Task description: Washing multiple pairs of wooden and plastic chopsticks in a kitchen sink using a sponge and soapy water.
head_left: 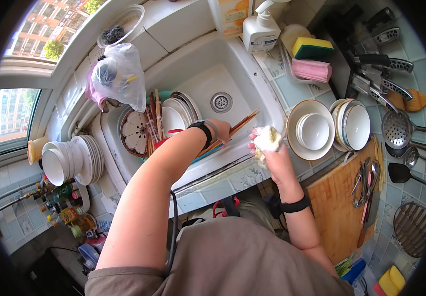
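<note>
My left hand (220, 132) is closed around a bundle of chopsticks (244, 123), their tips pointing to the right over the front of the white sink (171, 69). Just to the right, a foamy, pale yellowish scrubber (268, 139) is gripped in my right hand (278, 160); suds hide whether it is a sponge or a cloth. The two hands are apart. Left of my left hand, a patterned brown-rimmed dish (134, 132), stacked white bowls (173, 115) and more chopsticks (153, 118) sit together in the sink. My left forearm covers part of this pile.
Stacked bowls (310, 108) and plates (356, 127) stand on the right counter, beside a wooden cutting board (329, 212). A soap pump bottle (261, 32) and sponges (312, 49) are at the back. More dishes (60, 163) stand at left; utensils (397, 129) hang at right.
</note>
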Action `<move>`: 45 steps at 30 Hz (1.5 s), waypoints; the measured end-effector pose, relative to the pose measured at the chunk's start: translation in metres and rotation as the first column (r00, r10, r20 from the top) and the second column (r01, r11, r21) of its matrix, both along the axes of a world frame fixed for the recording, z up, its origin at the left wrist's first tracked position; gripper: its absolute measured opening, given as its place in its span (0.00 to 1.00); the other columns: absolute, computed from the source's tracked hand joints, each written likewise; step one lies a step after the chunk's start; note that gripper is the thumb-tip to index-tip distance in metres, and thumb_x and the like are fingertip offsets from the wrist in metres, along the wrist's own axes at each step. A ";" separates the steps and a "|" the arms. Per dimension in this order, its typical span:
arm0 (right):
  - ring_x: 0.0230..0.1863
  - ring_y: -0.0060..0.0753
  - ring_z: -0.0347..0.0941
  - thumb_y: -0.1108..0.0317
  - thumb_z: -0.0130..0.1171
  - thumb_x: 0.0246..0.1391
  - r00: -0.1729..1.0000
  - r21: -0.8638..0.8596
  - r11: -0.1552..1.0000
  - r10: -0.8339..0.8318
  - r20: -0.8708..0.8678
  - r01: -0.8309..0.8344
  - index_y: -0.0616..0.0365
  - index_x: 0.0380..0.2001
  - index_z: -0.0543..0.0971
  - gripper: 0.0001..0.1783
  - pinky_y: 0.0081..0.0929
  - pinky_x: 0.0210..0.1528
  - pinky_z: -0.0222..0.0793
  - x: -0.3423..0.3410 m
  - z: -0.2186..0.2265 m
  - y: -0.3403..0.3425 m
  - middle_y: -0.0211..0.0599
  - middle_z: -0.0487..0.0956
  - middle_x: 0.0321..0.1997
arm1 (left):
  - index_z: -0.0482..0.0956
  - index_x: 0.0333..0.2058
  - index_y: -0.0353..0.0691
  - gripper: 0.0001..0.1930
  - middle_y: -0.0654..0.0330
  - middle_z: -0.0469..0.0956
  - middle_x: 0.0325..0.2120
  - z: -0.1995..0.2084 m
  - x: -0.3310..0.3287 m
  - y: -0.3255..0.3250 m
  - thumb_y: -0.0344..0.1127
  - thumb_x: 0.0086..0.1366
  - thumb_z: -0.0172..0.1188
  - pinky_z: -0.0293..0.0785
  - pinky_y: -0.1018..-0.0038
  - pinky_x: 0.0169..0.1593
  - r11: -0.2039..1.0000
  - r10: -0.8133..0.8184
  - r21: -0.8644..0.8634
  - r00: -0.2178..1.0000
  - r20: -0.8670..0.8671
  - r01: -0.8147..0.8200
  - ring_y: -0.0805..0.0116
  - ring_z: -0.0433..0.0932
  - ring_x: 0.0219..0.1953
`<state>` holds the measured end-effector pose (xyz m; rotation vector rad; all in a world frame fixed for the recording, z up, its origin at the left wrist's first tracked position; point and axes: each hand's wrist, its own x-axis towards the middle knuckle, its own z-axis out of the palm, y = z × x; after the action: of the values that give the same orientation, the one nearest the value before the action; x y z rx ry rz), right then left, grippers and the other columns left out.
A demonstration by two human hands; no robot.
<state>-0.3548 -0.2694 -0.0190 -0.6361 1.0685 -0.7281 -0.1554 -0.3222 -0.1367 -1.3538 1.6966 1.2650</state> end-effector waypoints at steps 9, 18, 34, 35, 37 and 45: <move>0.33 0.23 0.73 0.76 0.52 0.51 0.999 -0.045 0.998 -0.044 0.009 0.044 0.60 0.43 0.73 0.13 0.19 0.33 0.70 0.003 -0.007 -0.003 0.33 0.76 0.37 | 0.73 0.37 0.37 0.13 0.58 0.77 0.29 0.036 0.002 -0.008 0.27 0.50 0.57 0.70 0.70 0.41 0.848 0.429 -0.120 0.801 -0.417 -0.516 0.64 0.77 0.34; 0.35 0.28 0.74 0.74 0.50 0.52 0.998 -0.102 0.994 -0.045 -0.038 0.041 0.61 0.43 0.72 0.14 0.23 0.35 0.71 0.023 -0.012 0.006 0.36 0.76 0.38 | 0.70 0.33 0.36 0.05 0.61 0.75 0.25 0.121 0.016 0.032 0.27 0.57 0.49 0.69 0.70 0.23 0.500 0.426 -0.220 0.459 -0.780 -0.838 0.68 0.72 0.22; 0.29 0.25 0.72 0.76 0.51 0.49 0.996 -0.072 0.994 0.086 0.030 -0.083 0.62 0.39 0.72 0.12 0.21 0.31 0.69 0.143 -0.018 0.053 0.32 0.74 0.33 | 0.71 0.37 0.37 0.05 0.57 0.77 0.32 0.240 0.163 0.176 0.27 0.62 0.52 0.73 0.74 0.41 0.051 0.308 0.074 -0.055 -0.950 -0.996 0.71 0.75 0.37; 0.29 0.26 0.72 0.75 0.51 0.50 0.994 -0.082 0.991 0.103 -0.027 -0.105 0.62 0.39 0.73 0.11 0.24 0.31 0.70 0.154 -0.029 0.054 0.33 0.75 0.33 | 0.70 0.38 0.37 0.06 0.57 0.77 0.33 0.240 0.169 0.181 0.27 0.62 0.53 0.72 0.72 0.44 0.010 0.306 0.147 -0.137 -0.942 -0.989 0.69 0.75 0.38; 0.30 0.30 0.73 0.73 0.50 0.52 0.983 -0.060 0.983 0.170 -0.064 -0.174 0.62 0.39 0.73 0.10 0.32 0.32 0.72 0.175 -0.049 0.054 0.34 0.76 0.31 | 0.69 0.40 0.36 0.08 0.55 0.77 0.34 0.240 0.183 0.191 0.28 0.61 0.53 0.71 0.71 0.48 -0.060 0.303 0.224 -0.232 -0.924 -0.973 0.66 0.75 0.40; 0.38 0.50 0.73 0.58 0.39 0.62 0.848 0.441 0.783 0.198 0.492 -0.439 0.52 0.43 0.68 0.13 0.59 0.41 0.69 0.243 -0.056 0.075 0.42 0.74 0.39 | 0.69 0.39 0.37 0.08 0.56 0.77 0.30 0.199 0.204 0.206 0.30 0.62 0.55 0.72 0.73 0.42 -0.179 0.119 0.500 -0.523 -0.844 -0.847 0.68 0.75 0.35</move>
<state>-0.1118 -0.1940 -0.0754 -0.1440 0.6774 -0.2082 0.0485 -0.1159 0.0619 -3.3590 1.4346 3.1233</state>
